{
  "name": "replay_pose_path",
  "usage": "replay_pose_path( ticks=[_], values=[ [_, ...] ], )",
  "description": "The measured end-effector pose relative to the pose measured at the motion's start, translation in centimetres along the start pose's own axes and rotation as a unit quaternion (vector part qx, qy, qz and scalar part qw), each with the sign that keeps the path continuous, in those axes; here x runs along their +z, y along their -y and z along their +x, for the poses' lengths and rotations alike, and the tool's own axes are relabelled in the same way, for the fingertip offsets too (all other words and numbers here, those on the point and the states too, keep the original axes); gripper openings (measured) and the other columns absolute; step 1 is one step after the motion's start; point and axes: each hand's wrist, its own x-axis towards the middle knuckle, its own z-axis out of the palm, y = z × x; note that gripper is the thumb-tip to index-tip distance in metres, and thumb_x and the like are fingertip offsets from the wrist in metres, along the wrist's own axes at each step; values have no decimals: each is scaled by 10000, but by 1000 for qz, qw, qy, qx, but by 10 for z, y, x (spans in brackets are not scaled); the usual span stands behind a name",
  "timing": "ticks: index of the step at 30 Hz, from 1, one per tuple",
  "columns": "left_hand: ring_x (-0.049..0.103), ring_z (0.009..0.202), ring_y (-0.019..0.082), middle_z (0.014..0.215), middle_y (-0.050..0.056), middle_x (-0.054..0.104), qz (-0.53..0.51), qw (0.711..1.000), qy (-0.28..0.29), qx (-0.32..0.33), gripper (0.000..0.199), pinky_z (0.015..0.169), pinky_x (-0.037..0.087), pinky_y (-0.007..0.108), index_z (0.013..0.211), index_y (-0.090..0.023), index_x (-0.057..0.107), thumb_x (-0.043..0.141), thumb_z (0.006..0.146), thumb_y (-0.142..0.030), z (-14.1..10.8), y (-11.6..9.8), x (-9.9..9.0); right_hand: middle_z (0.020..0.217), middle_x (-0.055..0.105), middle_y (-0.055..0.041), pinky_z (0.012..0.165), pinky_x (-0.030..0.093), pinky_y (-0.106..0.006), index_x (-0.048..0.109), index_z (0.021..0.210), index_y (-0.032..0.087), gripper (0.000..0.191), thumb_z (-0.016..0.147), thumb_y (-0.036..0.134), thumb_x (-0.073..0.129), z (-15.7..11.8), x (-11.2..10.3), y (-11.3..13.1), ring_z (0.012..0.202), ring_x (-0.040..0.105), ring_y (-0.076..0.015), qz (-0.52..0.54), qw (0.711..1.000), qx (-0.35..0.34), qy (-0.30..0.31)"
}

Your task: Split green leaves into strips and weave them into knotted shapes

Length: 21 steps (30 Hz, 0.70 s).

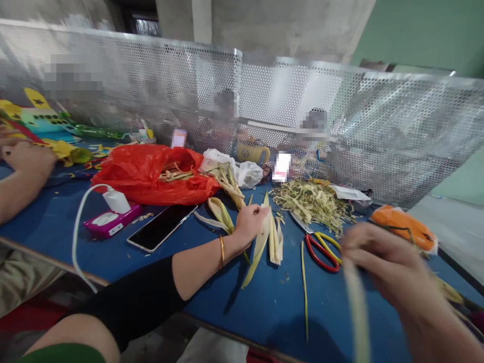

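Note:
My left hand (252,222), with a gold bangle at the wrist, is closed in a pinch on a pale green corn husk (260,247) above the blue table. More husk pieces (277,239) lie beside it. On the right, my right hand (381,257) is closed and blurred by motion, with a long husk strip (356,307) hanging from its fingers. Between the hands, scissors (322,252) with red and yellow handles lie on the table, near a thin green stalk (304,290).
A pile of shredded husk (313,204) lies behind the scissors. At left are a red plastic bag (139,174), a phone (162,228) and a purple power socket (109,220). An orange bag (403,229) sits at right. Another person's hand (30,156) is far left.

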Motion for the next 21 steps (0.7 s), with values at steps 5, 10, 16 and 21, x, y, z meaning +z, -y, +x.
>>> replay_pose_path(
  ticks=[5,10,16,21],
  values=[
    [457,529,108,561,-18,553,-120,987,89,-50,312,531,367,236,611,-141,628,679,657,-446,-16,-11,5,541,561,37,519,379,-245,584,720,214,82,734,257,652,140,88,91,499,533,-134,-193,958,126,169],
    [477,518,94,570,-13,581,-182,974,99,-96,274,514,382,218,630,-133,635,732,605,-389,-28,-22,8,754,637,-27,636,422,-289,649,805,206,227,724,418,649,143,113,119,705,572,-175,-73,989,125,33],
    [463,479,76,525,-47,545,-262,951,99,-133,335,469,367,192,606,-161,540,795,539,-367,-32,-21,10,584,571,29,563,426,-244,597,670,170,341,571,429,795,148,150,123,547,496,-97,270,931,246,1],
    [458,468,76,550,-36,548,-263,940,154,-155,339,454,359,198,649,-158,556,756,618,-430,-32,-15,9,552,564,42,561,419,-239,592,665,172,283,611,368,788,142,145,119,531,491,-93,257,944,207,-5]
  ],
)
